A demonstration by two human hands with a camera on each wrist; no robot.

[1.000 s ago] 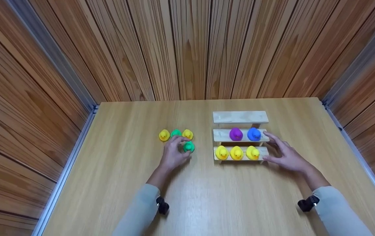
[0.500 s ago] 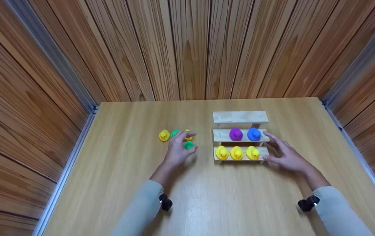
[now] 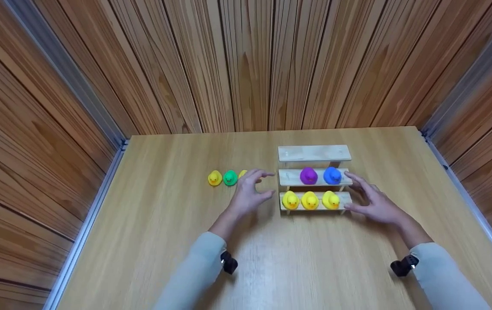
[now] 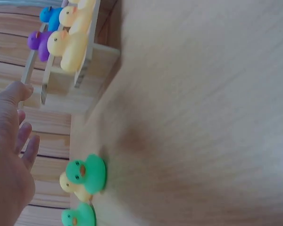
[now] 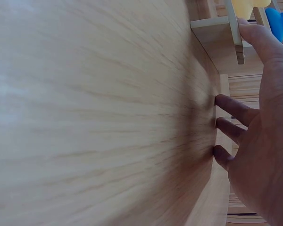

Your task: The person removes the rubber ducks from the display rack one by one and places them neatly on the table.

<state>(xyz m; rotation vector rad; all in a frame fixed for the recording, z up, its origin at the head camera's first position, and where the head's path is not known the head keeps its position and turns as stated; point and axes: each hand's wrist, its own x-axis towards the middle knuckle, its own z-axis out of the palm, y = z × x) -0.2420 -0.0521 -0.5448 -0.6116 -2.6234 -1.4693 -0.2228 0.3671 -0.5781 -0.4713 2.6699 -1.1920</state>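
My left hand hovers at the left end of a three-tier wooden rack, thumb and forefinger spread and nothing between them. Whether its fingertips touch the rack I cannot tell. At the rack's right end, my right hand rests its thumb and a finger against the tier ends. A purple duck and a blue duck stand on the middle tier. The bottom tier carries three yellow ducks. In the left wrist view, a green duck stands on the table; the hand hides it from the head view.
Left of the rack, a yellow duck and another green duck stand on the wooden table. A further yellow duck is mostly hidden behind my left hand. Plank walls rise behind and beside the table.
My left hand has moved right, from around the nearer green duck to the rack's left end, leaving that duck on the table. My right hand has stayed at the rack.
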